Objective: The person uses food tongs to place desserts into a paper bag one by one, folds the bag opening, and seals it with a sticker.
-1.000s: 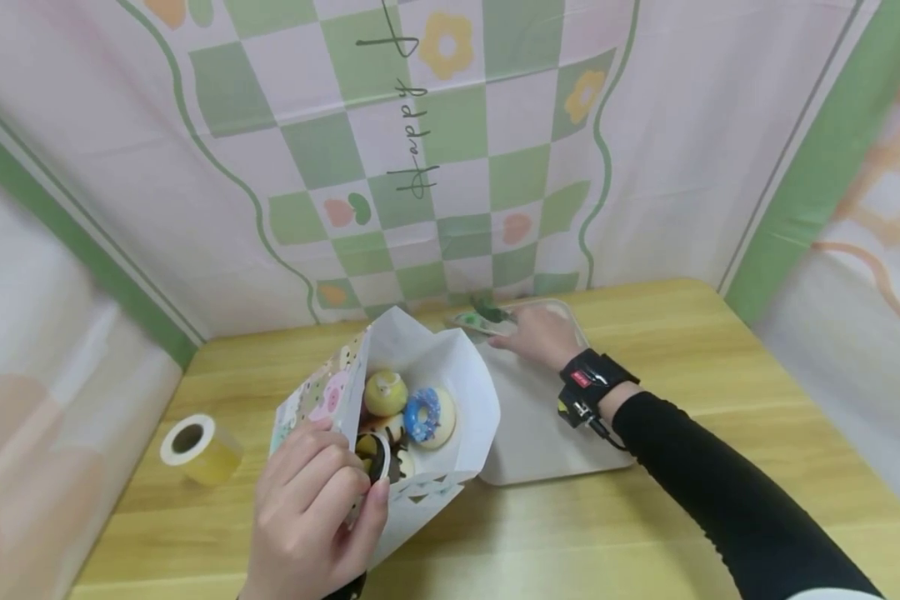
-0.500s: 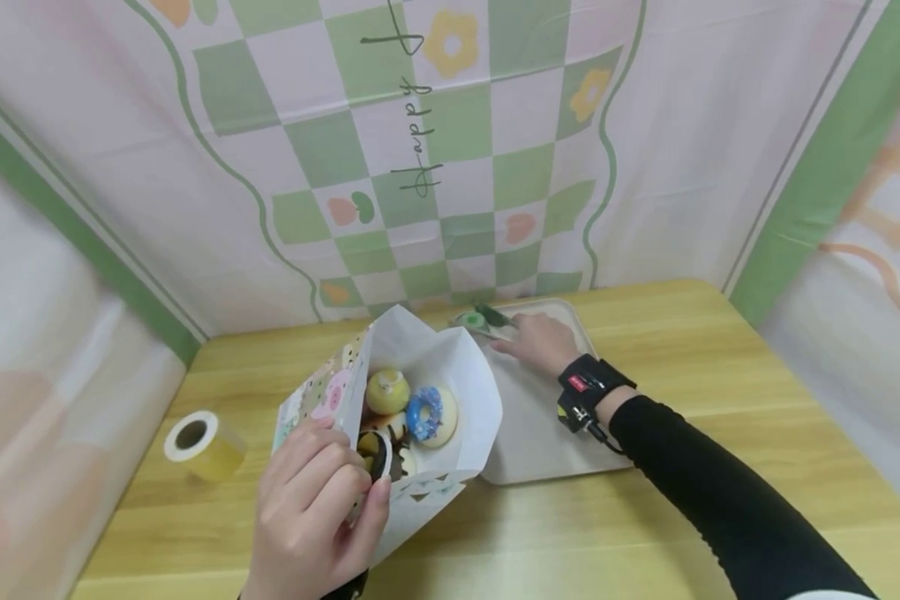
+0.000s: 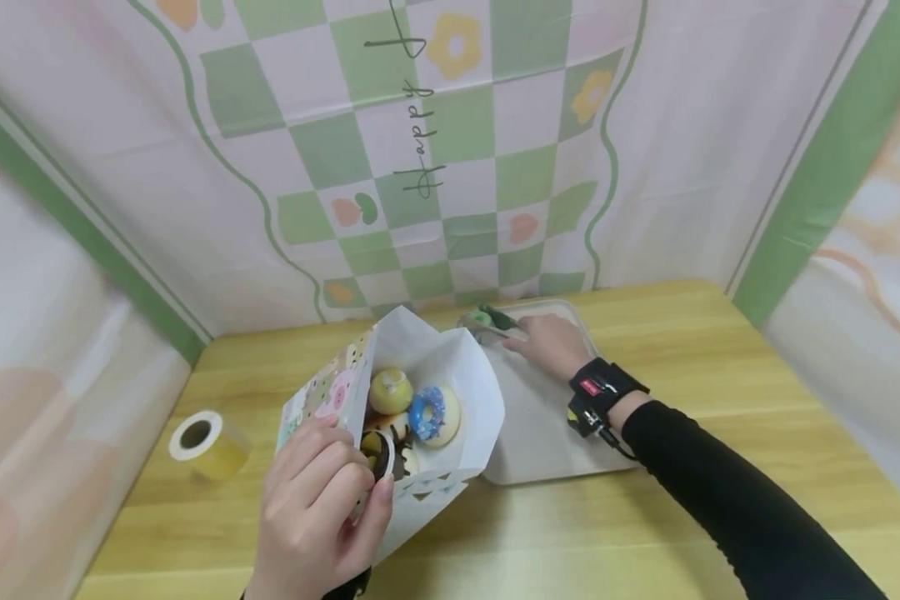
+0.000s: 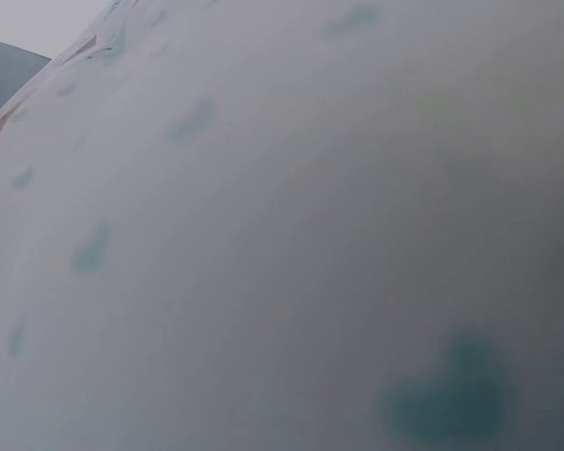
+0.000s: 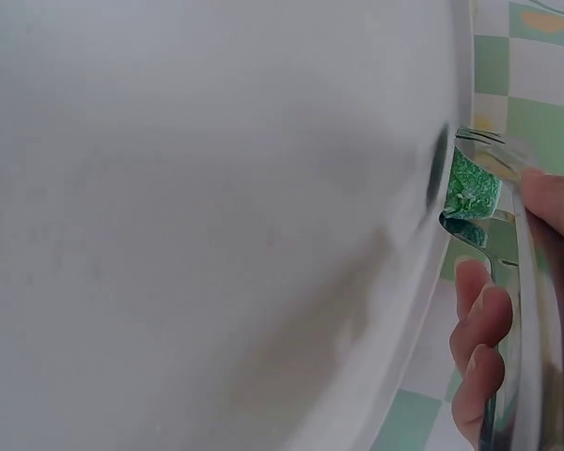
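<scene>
My left hand (image 3: 322, 500) grips the near-left edge of an open white paper box (image 3: 472, 400) with a printed pig on its side. Inside lie a yellow round bun (image 3: 390, 392), a doughnut with blue icing (image 3: 431, 415) and chocolate-striped pastries, partly hidden by the hand. The box's spotted wall (image 4: 263, 235) fills the left wrist view. At the far side of a pale tray (image 3: 540, 442), my right hand (image 3: 553, 343) holds metal tongs (image 5: 503, 254). Between their tips sits a green doughnut-like piece (image 5: 473, 186), close above the tray's rim.
A roll of yellow tape (image 3: 213, 446) stands left of the box on the wooden table (image 3: 607, 542). A checked fabric curtain (image 3: 457, 183) hangs right behind the tray, and more fabric closes off both sides.
The right hand and tongs have shifted slightly right, with the green piece between the tips shifting along. The left hand keeps its grip on the box; the head view has moved a little.
</scene>
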`<action>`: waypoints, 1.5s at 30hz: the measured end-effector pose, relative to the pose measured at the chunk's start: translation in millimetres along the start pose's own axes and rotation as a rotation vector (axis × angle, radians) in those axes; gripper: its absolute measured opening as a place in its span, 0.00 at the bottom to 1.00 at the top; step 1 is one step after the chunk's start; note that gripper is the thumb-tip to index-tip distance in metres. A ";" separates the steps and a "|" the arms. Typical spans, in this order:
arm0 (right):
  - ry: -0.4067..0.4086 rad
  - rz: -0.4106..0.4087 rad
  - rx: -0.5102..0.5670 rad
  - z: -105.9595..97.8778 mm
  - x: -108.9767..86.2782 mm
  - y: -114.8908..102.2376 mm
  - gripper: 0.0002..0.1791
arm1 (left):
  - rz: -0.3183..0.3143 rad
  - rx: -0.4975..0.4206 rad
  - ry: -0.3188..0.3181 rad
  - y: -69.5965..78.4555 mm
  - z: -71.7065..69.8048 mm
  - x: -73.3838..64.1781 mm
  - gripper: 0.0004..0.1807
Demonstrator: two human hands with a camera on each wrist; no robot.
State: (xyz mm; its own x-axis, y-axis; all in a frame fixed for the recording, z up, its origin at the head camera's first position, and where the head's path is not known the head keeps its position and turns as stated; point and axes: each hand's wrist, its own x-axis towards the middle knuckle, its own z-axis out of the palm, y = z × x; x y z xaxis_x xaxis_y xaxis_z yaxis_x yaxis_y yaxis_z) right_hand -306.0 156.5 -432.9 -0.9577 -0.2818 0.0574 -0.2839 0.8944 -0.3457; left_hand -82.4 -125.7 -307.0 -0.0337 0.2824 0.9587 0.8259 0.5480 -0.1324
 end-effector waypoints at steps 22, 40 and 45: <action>0.048 -0.052 -0.012 -46.0 -13.5 -2.8 0.30 | 0.000 0.004 0.007 -0.1 -0.4 -1.1 0.27; 0.040 -0.085 -0.030 -109.6 -39.4 -26.0 0.31 | 0.001 0.007 0.007 0.0 -0.1 -1.4 0.27; 0.079 -0.120 -0.090 -121.9 -51.1 -37.0 0.33 | -0.007 0.010 0.003 0.3 -0.4 -2.1 0.27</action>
State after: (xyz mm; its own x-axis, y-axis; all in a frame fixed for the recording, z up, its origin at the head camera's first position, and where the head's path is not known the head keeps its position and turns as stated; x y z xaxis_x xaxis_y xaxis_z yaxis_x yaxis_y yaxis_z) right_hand -252.1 180.1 -308.9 -0.9162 -0.3638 0.1678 -0.3963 0.8843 -0.2469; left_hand -82.0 -126.4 -308.9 -0.0378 0.2760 0.9604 0.8200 0.5579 -0.1281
